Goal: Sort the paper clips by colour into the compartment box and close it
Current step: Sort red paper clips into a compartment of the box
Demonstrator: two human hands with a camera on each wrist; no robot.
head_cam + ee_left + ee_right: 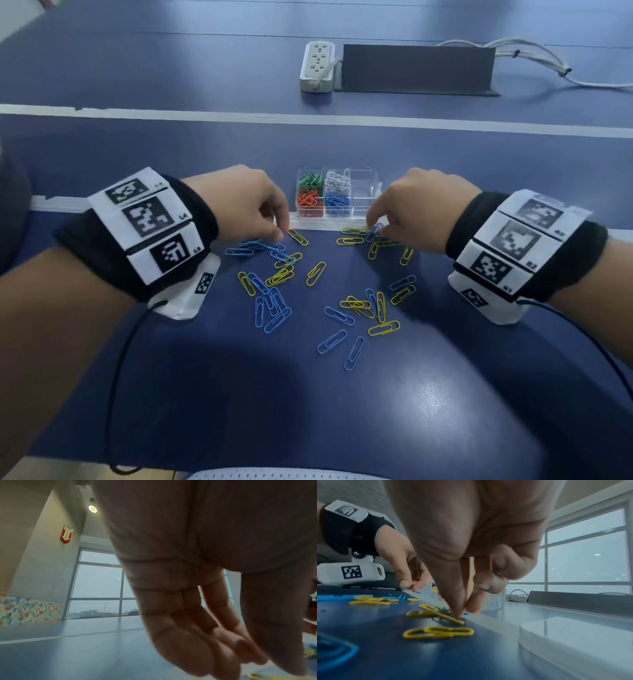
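A clear compartment box (365, 192) stands open between my hands, with green, red, white and blue clips in separate cells and its right end empty. Loose blue paper clips (274, 308) and yellow paper clips (317, 273) lie scattered on the blue table in front of it. My left hand (279, 235) reaches down with fairly straight fingers (197, 635) to a cluster of blue clips; nothing shows between them and the thumb. My right hand (375, 229) pinches a blue clip (466, 613) between thumb and forefinger (474, 605) at the table, beside yellow clips (436, 632).
A white power strip (317, 66), a dark flat panel (416, 68) and grey cables (548, 65) lie at the far side, beyond a white line (308, 120). A second white strip (329, 224) runs just in front of the box.
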